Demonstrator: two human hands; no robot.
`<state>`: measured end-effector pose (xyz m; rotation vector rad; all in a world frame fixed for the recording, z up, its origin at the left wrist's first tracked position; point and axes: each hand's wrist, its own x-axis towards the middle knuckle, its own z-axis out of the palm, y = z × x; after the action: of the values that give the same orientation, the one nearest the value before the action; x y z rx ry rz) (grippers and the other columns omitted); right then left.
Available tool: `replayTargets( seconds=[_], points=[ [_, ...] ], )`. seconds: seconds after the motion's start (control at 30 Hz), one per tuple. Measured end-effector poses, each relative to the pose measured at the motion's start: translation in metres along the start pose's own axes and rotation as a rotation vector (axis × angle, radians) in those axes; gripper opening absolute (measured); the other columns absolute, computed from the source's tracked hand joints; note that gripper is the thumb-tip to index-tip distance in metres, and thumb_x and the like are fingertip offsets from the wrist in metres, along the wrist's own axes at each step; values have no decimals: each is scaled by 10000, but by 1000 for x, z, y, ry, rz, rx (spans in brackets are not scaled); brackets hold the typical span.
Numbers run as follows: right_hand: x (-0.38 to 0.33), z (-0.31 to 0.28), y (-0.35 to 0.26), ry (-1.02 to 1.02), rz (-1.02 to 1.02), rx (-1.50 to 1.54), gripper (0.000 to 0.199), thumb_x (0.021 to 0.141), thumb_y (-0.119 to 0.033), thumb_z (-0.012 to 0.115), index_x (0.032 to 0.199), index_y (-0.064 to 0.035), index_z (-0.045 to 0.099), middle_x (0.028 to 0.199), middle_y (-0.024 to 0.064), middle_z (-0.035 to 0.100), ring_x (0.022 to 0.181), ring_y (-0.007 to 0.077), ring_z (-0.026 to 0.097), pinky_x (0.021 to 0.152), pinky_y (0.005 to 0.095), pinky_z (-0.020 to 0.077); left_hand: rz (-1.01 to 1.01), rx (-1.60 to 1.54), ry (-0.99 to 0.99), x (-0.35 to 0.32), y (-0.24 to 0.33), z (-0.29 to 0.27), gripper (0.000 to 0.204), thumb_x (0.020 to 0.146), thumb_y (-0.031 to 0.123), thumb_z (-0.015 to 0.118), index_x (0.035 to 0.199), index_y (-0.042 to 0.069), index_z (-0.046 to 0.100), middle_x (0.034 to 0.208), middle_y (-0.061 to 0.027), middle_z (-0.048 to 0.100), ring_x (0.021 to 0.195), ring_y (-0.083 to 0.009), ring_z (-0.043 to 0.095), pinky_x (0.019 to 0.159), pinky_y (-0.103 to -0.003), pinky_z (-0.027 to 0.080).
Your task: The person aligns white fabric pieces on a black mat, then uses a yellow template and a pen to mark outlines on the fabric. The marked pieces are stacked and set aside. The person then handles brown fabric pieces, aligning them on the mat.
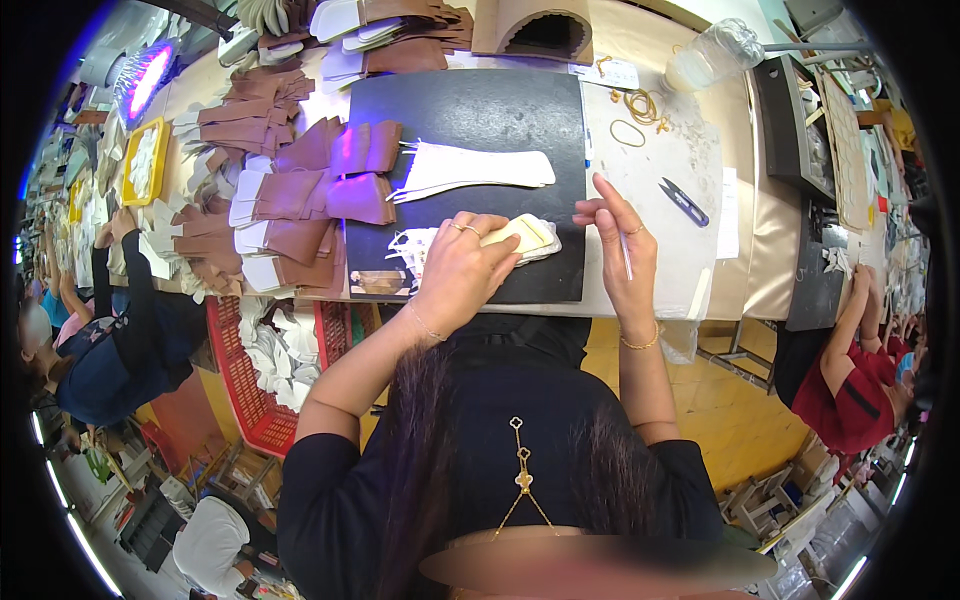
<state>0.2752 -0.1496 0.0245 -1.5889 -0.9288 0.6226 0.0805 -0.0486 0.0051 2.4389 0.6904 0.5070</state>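
Observation:
My left hand (pixel 462 268) presses down on a pale cream cut piece (pixel 528 236) that lies on a small stack at the near edge of a black cutting mat (pixel 480 110). My right hand (pixel 620 245) hovers at the mat's right edge and grips a thin pen-like tool (pixel 626 262) between its fingers. Long white insole-shaped pieces (pixel 480 168) lie on the mat just beyond my hands. White offcut scraps (pixel 412 248) sit left of my left hand.
Stacks of brown leather pieces (pixel 300 190) crowd the left of the table. Small snips (pixel 685 200) and rubber bands (pixel 640 108) lie to the right, a plastic bottle (pixel 712 52) behind. A red crate (pixel 250 390) stands below the table. Other people sit left and right.

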Motion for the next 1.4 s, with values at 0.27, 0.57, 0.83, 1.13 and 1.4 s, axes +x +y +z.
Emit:
replayTargets(
  seconds=[0.27,0.57,0.83,1.13,1.4],
  points=[
    [2,2,11,-188,-26,-80,296,1065,-205,549,1044,19,741,919,92,715,880,138,674,799,280,517,43,51,9,7,-2,1,206,801,161,791,994,90,771,1114,-63,685,1029,-258,607,861,-395,471],
    [6,21,25,-171,-342,-309,104,924,-132,709,878,-38,703,838,89,728,745,264,674,704,356,500,84,133,-6,8,-2,1,216,815,186,781,1012,97,762,1123,-51,680,1017,-239,606,843,-387,467],
    [6,3,13,-301,-543,-543,72,866,-119,748,897,-71,703,898,81,730,828,243,685,773,374,487,86,143,-4,7,-3,3,228,828,202,770,1029,95,760,1123,-50,677,1018,-236,599,842,-385,462],
    [7,14,18,-236,-389,-730,306,867,-193,755,1142,-73,698,1313,154,648,1285,312,550,1038,444,376,-57,16,51,1,-11,-25,249,837,197,773,1055,87,723,1130,-83,670,1070,-280,612,905,-422,474],
    [-5,30,15,-231,-460,-765,267,807,-155,784,1028,-47,679,1246,150,642,1201,342,568,987,448,424,-409,-307,135,-8,-31,-87,298,828,165,814,1090,39,751,1080,-88,702,920,-224,667,835,-331,531]
  ],
)
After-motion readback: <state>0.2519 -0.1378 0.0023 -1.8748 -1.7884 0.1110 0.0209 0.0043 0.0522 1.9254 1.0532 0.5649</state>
